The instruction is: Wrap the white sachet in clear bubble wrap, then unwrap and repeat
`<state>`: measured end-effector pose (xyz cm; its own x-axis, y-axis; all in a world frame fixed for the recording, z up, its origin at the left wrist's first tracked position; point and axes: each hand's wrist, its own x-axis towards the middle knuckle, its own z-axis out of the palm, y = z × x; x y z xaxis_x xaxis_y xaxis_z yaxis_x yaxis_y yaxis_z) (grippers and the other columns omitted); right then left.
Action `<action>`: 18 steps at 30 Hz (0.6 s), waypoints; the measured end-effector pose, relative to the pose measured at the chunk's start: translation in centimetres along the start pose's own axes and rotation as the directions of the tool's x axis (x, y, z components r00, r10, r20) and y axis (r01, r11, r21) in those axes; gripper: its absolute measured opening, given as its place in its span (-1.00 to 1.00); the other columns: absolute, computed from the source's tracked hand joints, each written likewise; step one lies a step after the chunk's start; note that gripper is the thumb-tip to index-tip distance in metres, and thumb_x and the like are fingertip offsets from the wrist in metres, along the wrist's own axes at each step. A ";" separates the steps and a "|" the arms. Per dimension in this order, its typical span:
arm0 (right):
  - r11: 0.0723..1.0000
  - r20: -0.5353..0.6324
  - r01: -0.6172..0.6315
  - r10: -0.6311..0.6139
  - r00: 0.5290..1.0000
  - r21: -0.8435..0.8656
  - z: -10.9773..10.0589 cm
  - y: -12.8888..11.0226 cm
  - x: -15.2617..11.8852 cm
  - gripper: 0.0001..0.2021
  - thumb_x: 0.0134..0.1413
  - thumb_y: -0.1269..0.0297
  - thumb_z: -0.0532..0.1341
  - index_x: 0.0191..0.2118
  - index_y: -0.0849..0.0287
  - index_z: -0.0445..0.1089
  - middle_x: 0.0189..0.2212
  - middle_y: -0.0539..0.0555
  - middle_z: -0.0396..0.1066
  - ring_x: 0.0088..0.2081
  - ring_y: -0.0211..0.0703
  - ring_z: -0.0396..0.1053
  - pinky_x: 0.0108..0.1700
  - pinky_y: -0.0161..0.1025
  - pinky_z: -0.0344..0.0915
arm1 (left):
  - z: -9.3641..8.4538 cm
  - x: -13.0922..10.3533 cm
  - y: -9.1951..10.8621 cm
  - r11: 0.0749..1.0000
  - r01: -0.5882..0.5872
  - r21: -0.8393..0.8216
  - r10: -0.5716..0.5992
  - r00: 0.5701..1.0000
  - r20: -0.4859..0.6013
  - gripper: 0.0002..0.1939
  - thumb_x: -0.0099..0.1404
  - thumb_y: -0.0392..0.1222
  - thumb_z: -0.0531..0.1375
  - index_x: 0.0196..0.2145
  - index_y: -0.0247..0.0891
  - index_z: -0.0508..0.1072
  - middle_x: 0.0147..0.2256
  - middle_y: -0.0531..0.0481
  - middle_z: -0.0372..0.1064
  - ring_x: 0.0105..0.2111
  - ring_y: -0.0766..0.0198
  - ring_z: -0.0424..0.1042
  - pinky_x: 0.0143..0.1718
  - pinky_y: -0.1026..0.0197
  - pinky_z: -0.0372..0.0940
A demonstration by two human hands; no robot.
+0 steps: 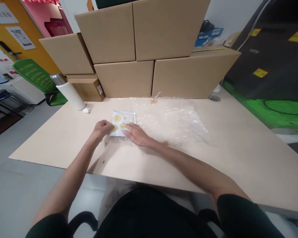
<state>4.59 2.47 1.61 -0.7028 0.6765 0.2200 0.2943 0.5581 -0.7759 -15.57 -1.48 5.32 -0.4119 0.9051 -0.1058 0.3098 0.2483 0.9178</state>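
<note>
A white square packet (117,118) with yellow round spots lies flat on the light wooden table (64,138), at the left end of a sheet of clear bubble wrap (171,122). My left hand (102,129) is closed at the packet's left edge, thumb and fingertips pinched together; what they grip there is too small to make out. Spread over the packet's lower right part, my right hand (137,134) rests with its fingers apart, pressing on the surface. Some of the wrap shows below the packet and under my right forearm.
Cardboard boxes (124,79) are stacked along the table's back edge. A white bottle with a metal cap (71,94) stands at the back left, beside a crumpled white scrap (86,110). A green chair (34,74) is beyond the table on the left.
</note>
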 end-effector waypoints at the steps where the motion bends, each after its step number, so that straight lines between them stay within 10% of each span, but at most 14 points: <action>1: 0.999 -0.009 0.006 -0.005 1.000 0.053 0.4 -0.2 -0.1 -0.52 0.34 -0.09 -0.02 0.18 0.03 0.33 0.11 0.18 0.37 0.22 0.09 0.22 0.28 0.10 0.05 | -0.2 -0.4 0.5 1.000 -0.013 -0.019 0.013 1.000 -0.011 -0.80 -0.11 -0.16 0.27 -0.60 -0.21 0.27 -0.68 0.14 0.17 -0.67 0.41 0.13 -0.62 0.33 0.02; 6: 0.863 -0.033 -0.107 0.141 0.989 0.494 0.1 -1.8 -1.7 -0.55 0.30 -0.13 0.02 0.15 -0.07 0.34 0.18 0.08 0.34 0.26 0.06 0.20 0.27 0.09 0.11 | 0.7 -2.6 3.7 0.981 -0.157 -0.116 0.162 0.986 0.039 -0.73 -0.04 -0.09 0.32 -0.48 -0.22 0.30 -0.54 0.07 0.33 -0.57 0.36 0.26 -0.55 0.32 0.13; 14: 0.169 0.122 -0.244 0.528 0.841 0.955 -2.3 -0.5 -4.2 -0.71 0.28 0.02 0.09 -0.20 0.09 0.44 -0.31 0.07 0.55 -0.19 -0.03 0.49 -0.18 -0.10 0.43 | 8.7 -4.1 6.1 0.867 -0.475 0.151 0.414 0.854 0.314 -0.58 0.40 0.11 0.03 -0.38 -0.25 0.47 -0.27 -0.12 0.40 -0.13 0.08 0.39 -0.17 0.14 0.34; 18: 0.169 0.130 -0.281 0.593 0.795 0.945 -4.7 0.3 -6.8 -0.79 0.21 0.14 0.15 -0.27 0.16 0.44 -0.36 0.09 0.52 -0.25 -0.04 0.48 -0.22 -0.12 0.44 | 11.1 -3.7 4.8 0.753 -0.608 0.250 0.445 0.752 0.487 -0.68 0.40 -0.09 0.01 -0.32 -0.22 0.51 -0.21 -0.13 0.43 0.03 0.01 0.33 0.10 0.01 0.24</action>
<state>12.50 0.35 2.65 -0.4685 0.8060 -0.3616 -0.3649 -0.5494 -0.7517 -3.05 0.22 5.84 0.2455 0.9588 0.1427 0.6982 -0.2770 0.6601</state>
